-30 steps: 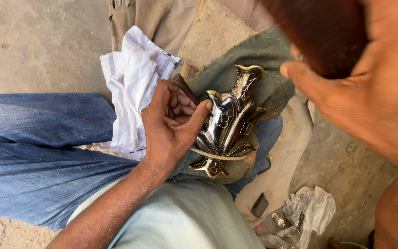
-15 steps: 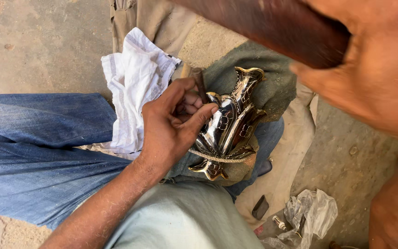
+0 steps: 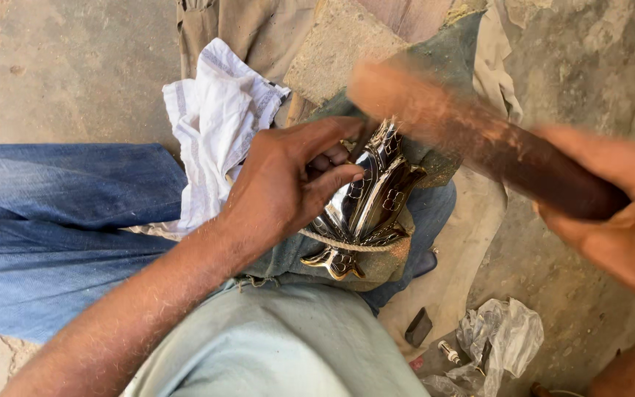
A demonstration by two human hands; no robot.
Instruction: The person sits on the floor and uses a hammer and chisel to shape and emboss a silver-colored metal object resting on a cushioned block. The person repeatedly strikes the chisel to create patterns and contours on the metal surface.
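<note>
While my left hand (image 3: 281, 187) presses down on the shiny metal casting (image 3: 365, 202), fingers spread over its 9 o'clock edge and thumb tip on its face, the piece sits dead centre of view on a grey-green cloth pad (image 3: 376, 261) over my lap. Casting is polished, ornate, brass-toned at the foot, long axis running roughly 1 to 7 o'clock. A thin rope (image 3: 347, 245) loops across its lower part. Left hand is a hold-down, not a full wrap: palm on top, fingers curled at the edge.

My right hand (image 3: 615, 220), at 3 o'clock, is clenched around the brown wooden mallet (image 3: 472, 136). Mallet runs from that hand toward 11 o'clock, its head motion-blurred and just above the casting's top end; can't tell if it's touching.

White cloth (image 3: 211, 132) bunched at 10 o'clock of the casting, lying on my blue jeans leg (image 3: 60, 213). Stone block (image 3: 332, 51) at 12 o'clock. Clear plastic bag (image 3: 501, 342) with small bits at 5 o'clock on the concrete floor (image 3: 67, 66), small dark flat piece (image 3: 418, 327) just beside it.
</note>
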